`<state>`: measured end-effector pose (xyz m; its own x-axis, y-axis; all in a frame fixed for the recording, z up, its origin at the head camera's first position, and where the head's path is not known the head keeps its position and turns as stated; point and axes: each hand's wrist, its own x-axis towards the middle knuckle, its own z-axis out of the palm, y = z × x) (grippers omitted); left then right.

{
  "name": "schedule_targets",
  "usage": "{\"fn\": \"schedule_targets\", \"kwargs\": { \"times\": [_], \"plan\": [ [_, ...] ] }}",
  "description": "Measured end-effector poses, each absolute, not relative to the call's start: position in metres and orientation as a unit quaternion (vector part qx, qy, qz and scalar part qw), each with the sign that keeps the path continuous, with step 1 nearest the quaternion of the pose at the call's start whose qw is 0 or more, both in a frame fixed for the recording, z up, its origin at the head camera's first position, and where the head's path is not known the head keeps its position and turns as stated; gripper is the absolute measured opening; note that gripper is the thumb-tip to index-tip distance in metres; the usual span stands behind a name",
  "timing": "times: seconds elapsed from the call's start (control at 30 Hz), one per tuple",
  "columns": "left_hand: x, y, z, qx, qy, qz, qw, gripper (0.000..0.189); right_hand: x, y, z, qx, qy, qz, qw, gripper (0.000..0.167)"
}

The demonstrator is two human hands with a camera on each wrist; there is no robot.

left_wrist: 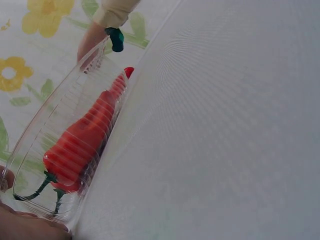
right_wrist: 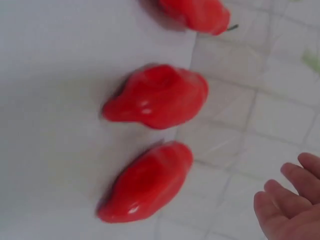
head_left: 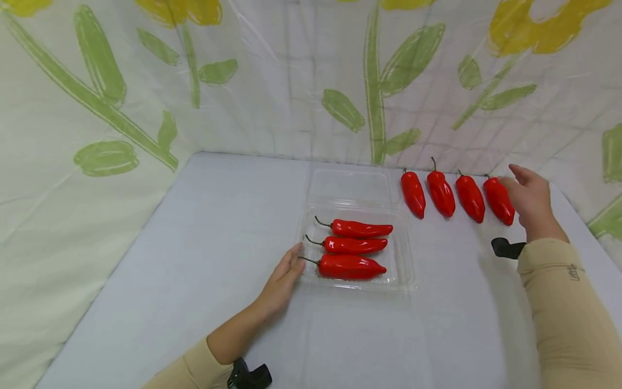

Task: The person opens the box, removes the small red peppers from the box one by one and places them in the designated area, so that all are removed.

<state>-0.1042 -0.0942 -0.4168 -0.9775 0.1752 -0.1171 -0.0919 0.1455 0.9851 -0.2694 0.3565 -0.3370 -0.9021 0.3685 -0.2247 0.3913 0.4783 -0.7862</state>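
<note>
A clear plastic clamshell container (head_left: 408, 270) lies opened out, its lid flap (head_left: 350, 183) toward the back. Three red chili peppers, the nearest one (head_left: 350, 267) among them, lie side by side inside it, stems to the left. My left hand (head_left: 282, 275) holds the container's left edge; in the left wrist view its fingers (left_wrist: 35, 227) are at the end by the stems. Above the rightmost pepper (head_left: 498, 200) of a back row hovers my right hand (head_left: 533, 202). Its fingers (right_wrist: 287, 197) are spread and relaxed, with nothing in them.
Several red peppers, such as the leftmost one (head_left: 413, 194), stand in a row along the back right edge of the white table (head_left: 204, 243). Behind rises a flower-patterned sheet (head_left: 272, 81). Each wrist carries a small black camera (head_left: 507, 248).
</note>
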Motion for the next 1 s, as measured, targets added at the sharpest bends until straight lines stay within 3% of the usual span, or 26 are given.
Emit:
{"fn": "schedule_targets", "kwargs": {
  "times": [0.6, 1.0],
  "plan": [
    [-0.103, -0.096, -0.42, 0.043, 0.76, 0.641, 0.096, 0.059, -0.233, 0.286, -0.313, 0.057, 0.911, -0.408, -0.001, 0.078],
    [-0.103, -0.095, -0.417, 0.023, 0.75, 0.652, 0.112, 0.053, -0.212, 0.259, -0.306, -0.031, 0.913, -0.407, 0.022, 0.069]
  ]
}}
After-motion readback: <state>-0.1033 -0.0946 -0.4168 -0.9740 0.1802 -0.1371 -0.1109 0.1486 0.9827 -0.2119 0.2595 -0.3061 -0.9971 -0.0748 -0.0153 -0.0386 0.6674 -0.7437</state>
